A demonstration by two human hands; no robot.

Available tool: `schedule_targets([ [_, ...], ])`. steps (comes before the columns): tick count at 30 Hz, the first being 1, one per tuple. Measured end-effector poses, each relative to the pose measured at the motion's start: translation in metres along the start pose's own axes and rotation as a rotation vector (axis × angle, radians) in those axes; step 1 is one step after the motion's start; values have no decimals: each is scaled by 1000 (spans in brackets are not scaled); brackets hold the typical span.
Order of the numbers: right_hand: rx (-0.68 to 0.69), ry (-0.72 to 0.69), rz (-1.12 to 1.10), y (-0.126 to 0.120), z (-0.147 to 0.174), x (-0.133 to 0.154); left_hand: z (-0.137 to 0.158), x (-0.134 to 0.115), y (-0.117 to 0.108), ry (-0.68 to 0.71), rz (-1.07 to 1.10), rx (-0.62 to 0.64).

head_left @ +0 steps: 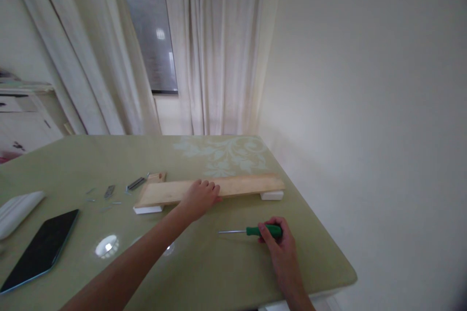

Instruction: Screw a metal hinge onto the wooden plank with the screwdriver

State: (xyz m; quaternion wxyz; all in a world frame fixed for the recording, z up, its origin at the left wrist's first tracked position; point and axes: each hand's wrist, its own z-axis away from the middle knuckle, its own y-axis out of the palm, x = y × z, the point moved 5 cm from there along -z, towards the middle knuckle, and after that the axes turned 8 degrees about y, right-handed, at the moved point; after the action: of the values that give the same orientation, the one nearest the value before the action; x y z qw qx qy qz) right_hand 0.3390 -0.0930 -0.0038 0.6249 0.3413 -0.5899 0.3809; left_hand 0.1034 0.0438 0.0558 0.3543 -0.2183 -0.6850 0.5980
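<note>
Pale wooden plank [233, 186] sits flat on two white blocks [272, 195] mid-table; your left hand [200, 198] presses palm-down on it, gripping nothing, while your right hand [279, 243] is closed round the green-handled screwdriver [255, 231] lying just in front of it. Looks early to me: loose screws [105, 199] and a metal bracket [135, 183] lie unfitted by the plank's left end. Olive-green glossy tabletop [219, 272] also holds a dark tablet [42, 248]; cream curtains [215, 48], window and bare wall behind.

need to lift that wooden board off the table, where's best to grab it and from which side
Grip the wooden board by its long edges near the middle, coming from the near side. It lies flat but raised on white blocks, leaving a gap for fingers underneath. The left hand already rests on it there.
</note>
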Motion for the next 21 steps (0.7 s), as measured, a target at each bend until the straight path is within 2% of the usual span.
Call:
schedule_targets([
  [9,-24,-8,-5,-2,0,-5,-7,9,-5,161,-16,14],
  [16,3,-17,15,-1,-2,-8,-7,19,-2,192,-4,15],
  [21,6,-11,35,-1,-1,-9,-15,33,3,162,31,41],
])
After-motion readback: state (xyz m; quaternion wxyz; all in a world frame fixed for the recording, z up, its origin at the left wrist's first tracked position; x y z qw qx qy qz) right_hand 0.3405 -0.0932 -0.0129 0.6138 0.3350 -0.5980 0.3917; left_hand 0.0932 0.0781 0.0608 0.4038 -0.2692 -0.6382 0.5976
